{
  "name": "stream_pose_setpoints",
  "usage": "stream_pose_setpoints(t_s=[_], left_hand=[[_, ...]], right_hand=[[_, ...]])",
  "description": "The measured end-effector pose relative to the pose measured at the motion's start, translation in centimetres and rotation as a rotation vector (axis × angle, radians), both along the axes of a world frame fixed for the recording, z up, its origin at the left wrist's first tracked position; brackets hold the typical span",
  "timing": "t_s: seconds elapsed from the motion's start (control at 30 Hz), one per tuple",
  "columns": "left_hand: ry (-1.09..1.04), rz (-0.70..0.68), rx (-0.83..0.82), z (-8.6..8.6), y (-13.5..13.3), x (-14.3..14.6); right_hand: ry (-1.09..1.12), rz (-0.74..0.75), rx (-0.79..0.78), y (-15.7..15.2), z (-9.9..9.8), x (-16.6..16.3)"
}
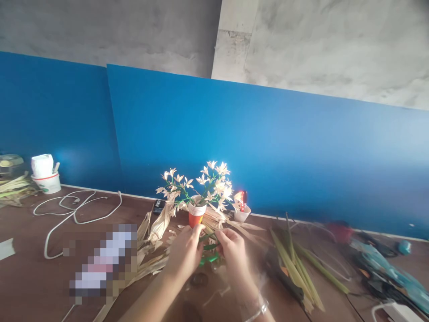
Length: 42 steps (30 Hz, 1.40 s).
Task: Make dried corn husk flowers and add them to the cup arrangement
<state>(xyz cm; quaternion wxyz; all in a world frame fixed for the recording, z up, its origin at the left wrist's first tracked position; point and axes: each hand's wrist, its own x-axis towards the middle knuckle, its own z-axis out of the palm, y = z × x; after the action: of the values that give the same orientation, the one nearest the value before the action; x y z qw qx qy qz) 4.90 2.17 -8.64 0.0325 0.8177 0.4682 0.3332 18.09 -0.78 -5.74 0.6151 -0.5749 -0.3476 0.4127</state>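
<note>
My left hand (186, 252) and my right hand (233, 248) face each other over the table, both closed in a pinch. Between their fingertips runs a thin green strip (208, 236); whether it is tape or a wrapped stem I cannot tell. More green material (209, 259) shows just below, partly hidden by the fingers. Just beyond stands an orange-and-white paper cup (196, 218) holding green stems with pale, star-shaped flowers (219, 188). Dry corn husks (161, 226) lie around the cup, some reaching beside my left forearm.
A white cup (241, 214) with a red-handled item stands behind. Long green-yellow leaves (295, 264) and a dark tool (284, 277) lie right, near blue plastic (385, 264). At left are a white cable (75, 210), a white tub (47, 182) and a blurred-out object (103, 264). A blue panel (268, 147) borders the table.
</note>
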Motion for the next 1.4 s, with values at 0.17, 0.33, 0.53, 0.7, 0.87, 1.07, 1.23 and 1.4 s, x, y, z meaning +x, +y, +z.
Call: stream_pose_setpoints(t_s=[0.17, 0.33, 0.53, 0.7, 0.87, 1.07, 1.23, 1.4], left_hand=[[-0.021, -0.026, 0.158, 1.6, 0.0, -0.5], [-0.227, -0.048, 0.401, 3.9, -1.6, -0.4], [-0.283, -0.176, 0.241, 4.4, -1.9, -0.3], [-0.209, -0.204, -0.001, 4.7, -1.4, -0.6], [-0.110, -0.113, 0.026, 4.4, -1.4, -0.7], [-0.191, -0.002, 0.179, 3.1, -1.2, -0.3], [-0.246, 0.001, 0.148, 3.1, -1.2, -0.3], [-0.264, -0.018, 0.007, 3.2, -1.0, -0.3]], right_hand=[[-0.063, -0.071, 0.028, -0.3, 1.0, 1.7], [-0.054, -0.152, 0.103, -0.7, 1.6, 1.6], [-0.159, 0.053, 0.198, -1.1, 2.0, 0.4], [-0.224, 0.229, 0.186, -1.2, 2.2, 0.3], [-0.346, 0.293, 0.164, -1.0, 2.1, 0.6], [-0.195, 0.372, 0.138, -0.8, 1.6, 0.5], [-0.132, 0.360, 0.119, -0.9, 1.9, 0.5], [-0.111, 0.365, 0.129, -0.7, 1.8, 0.6]])
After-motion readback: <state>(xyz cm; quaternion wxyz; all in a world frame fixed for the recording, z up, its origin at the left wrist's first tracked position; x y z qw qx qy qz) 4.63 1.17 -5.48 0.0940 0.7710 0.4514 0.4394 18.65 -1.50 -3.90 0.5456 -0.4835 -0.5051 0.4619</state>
